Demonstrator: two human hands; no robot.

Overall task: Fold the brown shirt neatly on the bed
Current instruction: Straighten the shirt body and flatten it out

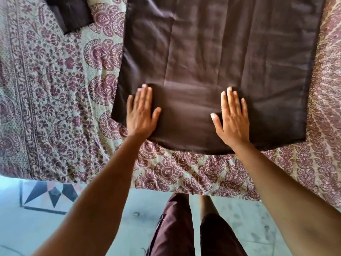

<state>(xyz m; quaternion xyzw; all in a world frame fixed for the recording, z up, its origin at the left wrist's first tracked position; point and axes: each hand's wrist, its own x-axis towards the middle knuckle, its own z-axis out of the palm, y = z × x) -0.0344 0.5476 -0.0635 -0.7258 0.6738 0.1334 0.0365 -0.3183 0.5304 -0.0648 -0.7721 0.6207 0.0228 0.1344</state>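
Note:
The brown shirt (221,52) lies spread flat on the bed (55,98), its lower hem toward me. A smaller darker rectangle of brown cloth (186,111) lies on top of its near edge. My left hand (141,111) presses flat on the left end of that rectangle, fingers straight. On the right end, my right hand (231,117) lies flat with spread fingers. A brown sleeve (72,13) reaches out to the upper left.
The bed carries a patterned maroon and cream cover (184,174), whose edge runs across below my hands. Past that edge is a pale floor with a dark geometric tile pattern (49,196). My legs in dark trousers (177,228) stand close to the bed.

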